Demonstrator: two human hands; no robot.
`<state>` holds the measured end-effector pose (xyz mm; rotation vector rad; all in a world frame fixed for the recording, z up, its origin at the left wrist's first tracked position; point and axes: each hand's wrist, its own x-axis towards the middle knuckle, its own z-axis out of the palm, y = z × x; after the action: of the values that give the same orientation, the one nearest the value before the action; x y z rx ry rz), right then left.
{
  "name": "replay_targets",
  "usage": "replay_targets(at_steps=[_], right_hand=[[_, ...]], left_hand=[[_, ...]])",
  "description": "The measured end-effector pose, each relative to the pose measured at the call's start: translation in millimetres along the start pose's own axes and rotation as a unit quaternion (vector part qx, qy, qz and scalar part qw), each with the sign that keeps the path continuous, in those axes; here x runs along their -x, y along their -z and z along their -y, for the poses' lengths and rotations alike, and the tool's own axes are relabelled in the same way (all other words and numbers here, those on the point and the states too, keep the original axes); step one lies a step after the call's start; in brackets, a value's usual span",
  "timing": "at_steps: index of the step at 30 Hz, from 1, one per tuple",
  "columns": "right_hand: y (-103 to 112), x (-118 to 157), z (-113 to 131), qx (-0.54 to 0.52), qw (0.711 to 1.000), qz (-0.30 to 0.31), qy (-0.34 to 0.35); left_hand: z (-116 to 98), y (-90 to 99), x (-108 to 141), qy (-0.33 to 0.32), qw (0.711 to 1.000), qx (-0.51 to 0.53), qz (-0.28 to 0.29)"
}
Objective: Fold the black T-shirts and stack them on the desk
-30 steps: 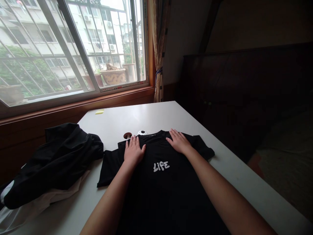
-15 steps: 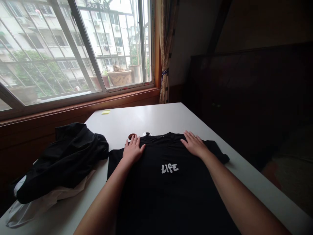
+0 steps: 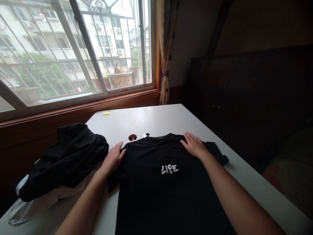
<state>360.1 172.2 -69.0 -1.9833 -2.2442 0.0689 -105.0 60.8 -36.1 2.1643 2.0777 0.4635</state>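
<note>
A black T-shirt (image 3: pixel 156 192) with white "LIFE" lettering on its chest lies spread on the white table (image 3: pixel 146 117), its neckline toward the far end. My left hand (image 3: pixel 114 158) rests at the shirt's left sleeve, fingers stretched out and a little apart. On the shirt's right shoulder lies my right hand (image 3: pixel 195 145), flat with its fingers extended. Both hands hold nothing. The right sleeve (image 3: pixel 217 152) reaches out beyond my right hand, while my left hand and forearm partly cover the left sleeve.
A heap of black clothes (image 3: pixel 66 160) lies on the left of the table, over a white garment (image 3: pixel 34 209). Beyond the collar are a round table hole (image 3: pixel 132 137) and a round white disc (image 3: pixel 147 134). A yellow sticky note (image 3: pixel 106 113) lies near the far edge.
My left hand has slid left from the shirt's shoulder onto the sleeve, uncovering the round hole. The left sleeve now lies lower. My right hand has stayed put.
</note>
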Motion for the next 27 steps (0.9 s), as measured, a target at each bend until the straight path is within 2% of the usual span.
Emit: replay_targets(at_steps=[5,8,12,15,16,18,20,22,25,27], right_hand=[[-1.7,0.5,-0.7,0.007,1.0,-0.017,0.0],[-2.2,1.0,-0.3,0.009,1.0,-0.026,0.003],[-1.9,2.6,1.4,0.019,0.999,-0.047,0.005],[1.5,4.7,3.4,0.03,0.996,-0.078,0.019],[4.0,5.6,5.0,0.034,0.995,-0.093,0.029],[11.8,7.8,12.0,0.036,0.989,-0.125,0.067],[23.2,11.9,27.2,0.013,0.98,-0.147,0.134],[36.6,19.7,52.8,-0.044,0.961,-0.148,0.229],[55.4,42.5,107.3,-0.151,0.906,-0.101,0.382],[63.0,64.6,147.3,-0.2,0.872,-0.046,0.445]], left_hand=[[10.9,16.7,30.4,-0.021,0.998,-0.06,-0.027],[18.8,24.2,32.5,0.017,0.997,-0.077,-0.004],[28.6,32.4,28.6,0.092,0.994,0.007,0.052],[33.0,38.1,27.0,0.117,0.987,0.076,0.081],[33.5,39.4,26.6,0.115,0.986,0.092,0.077],[33.2,40.8,25.8,0.101,0.988,0.114,0.033],[31.1,40.8,24.9,0.085,0.987,0.133,-0.032],[27.5,40.9,24.5,0.074,0.982,0.154,-0.083],[21.0,44.0,25.7,0.076,0.972,0.188,-0.117],[16.6,48.5,27.3,0.084,0.966,0.209,-0.126]])
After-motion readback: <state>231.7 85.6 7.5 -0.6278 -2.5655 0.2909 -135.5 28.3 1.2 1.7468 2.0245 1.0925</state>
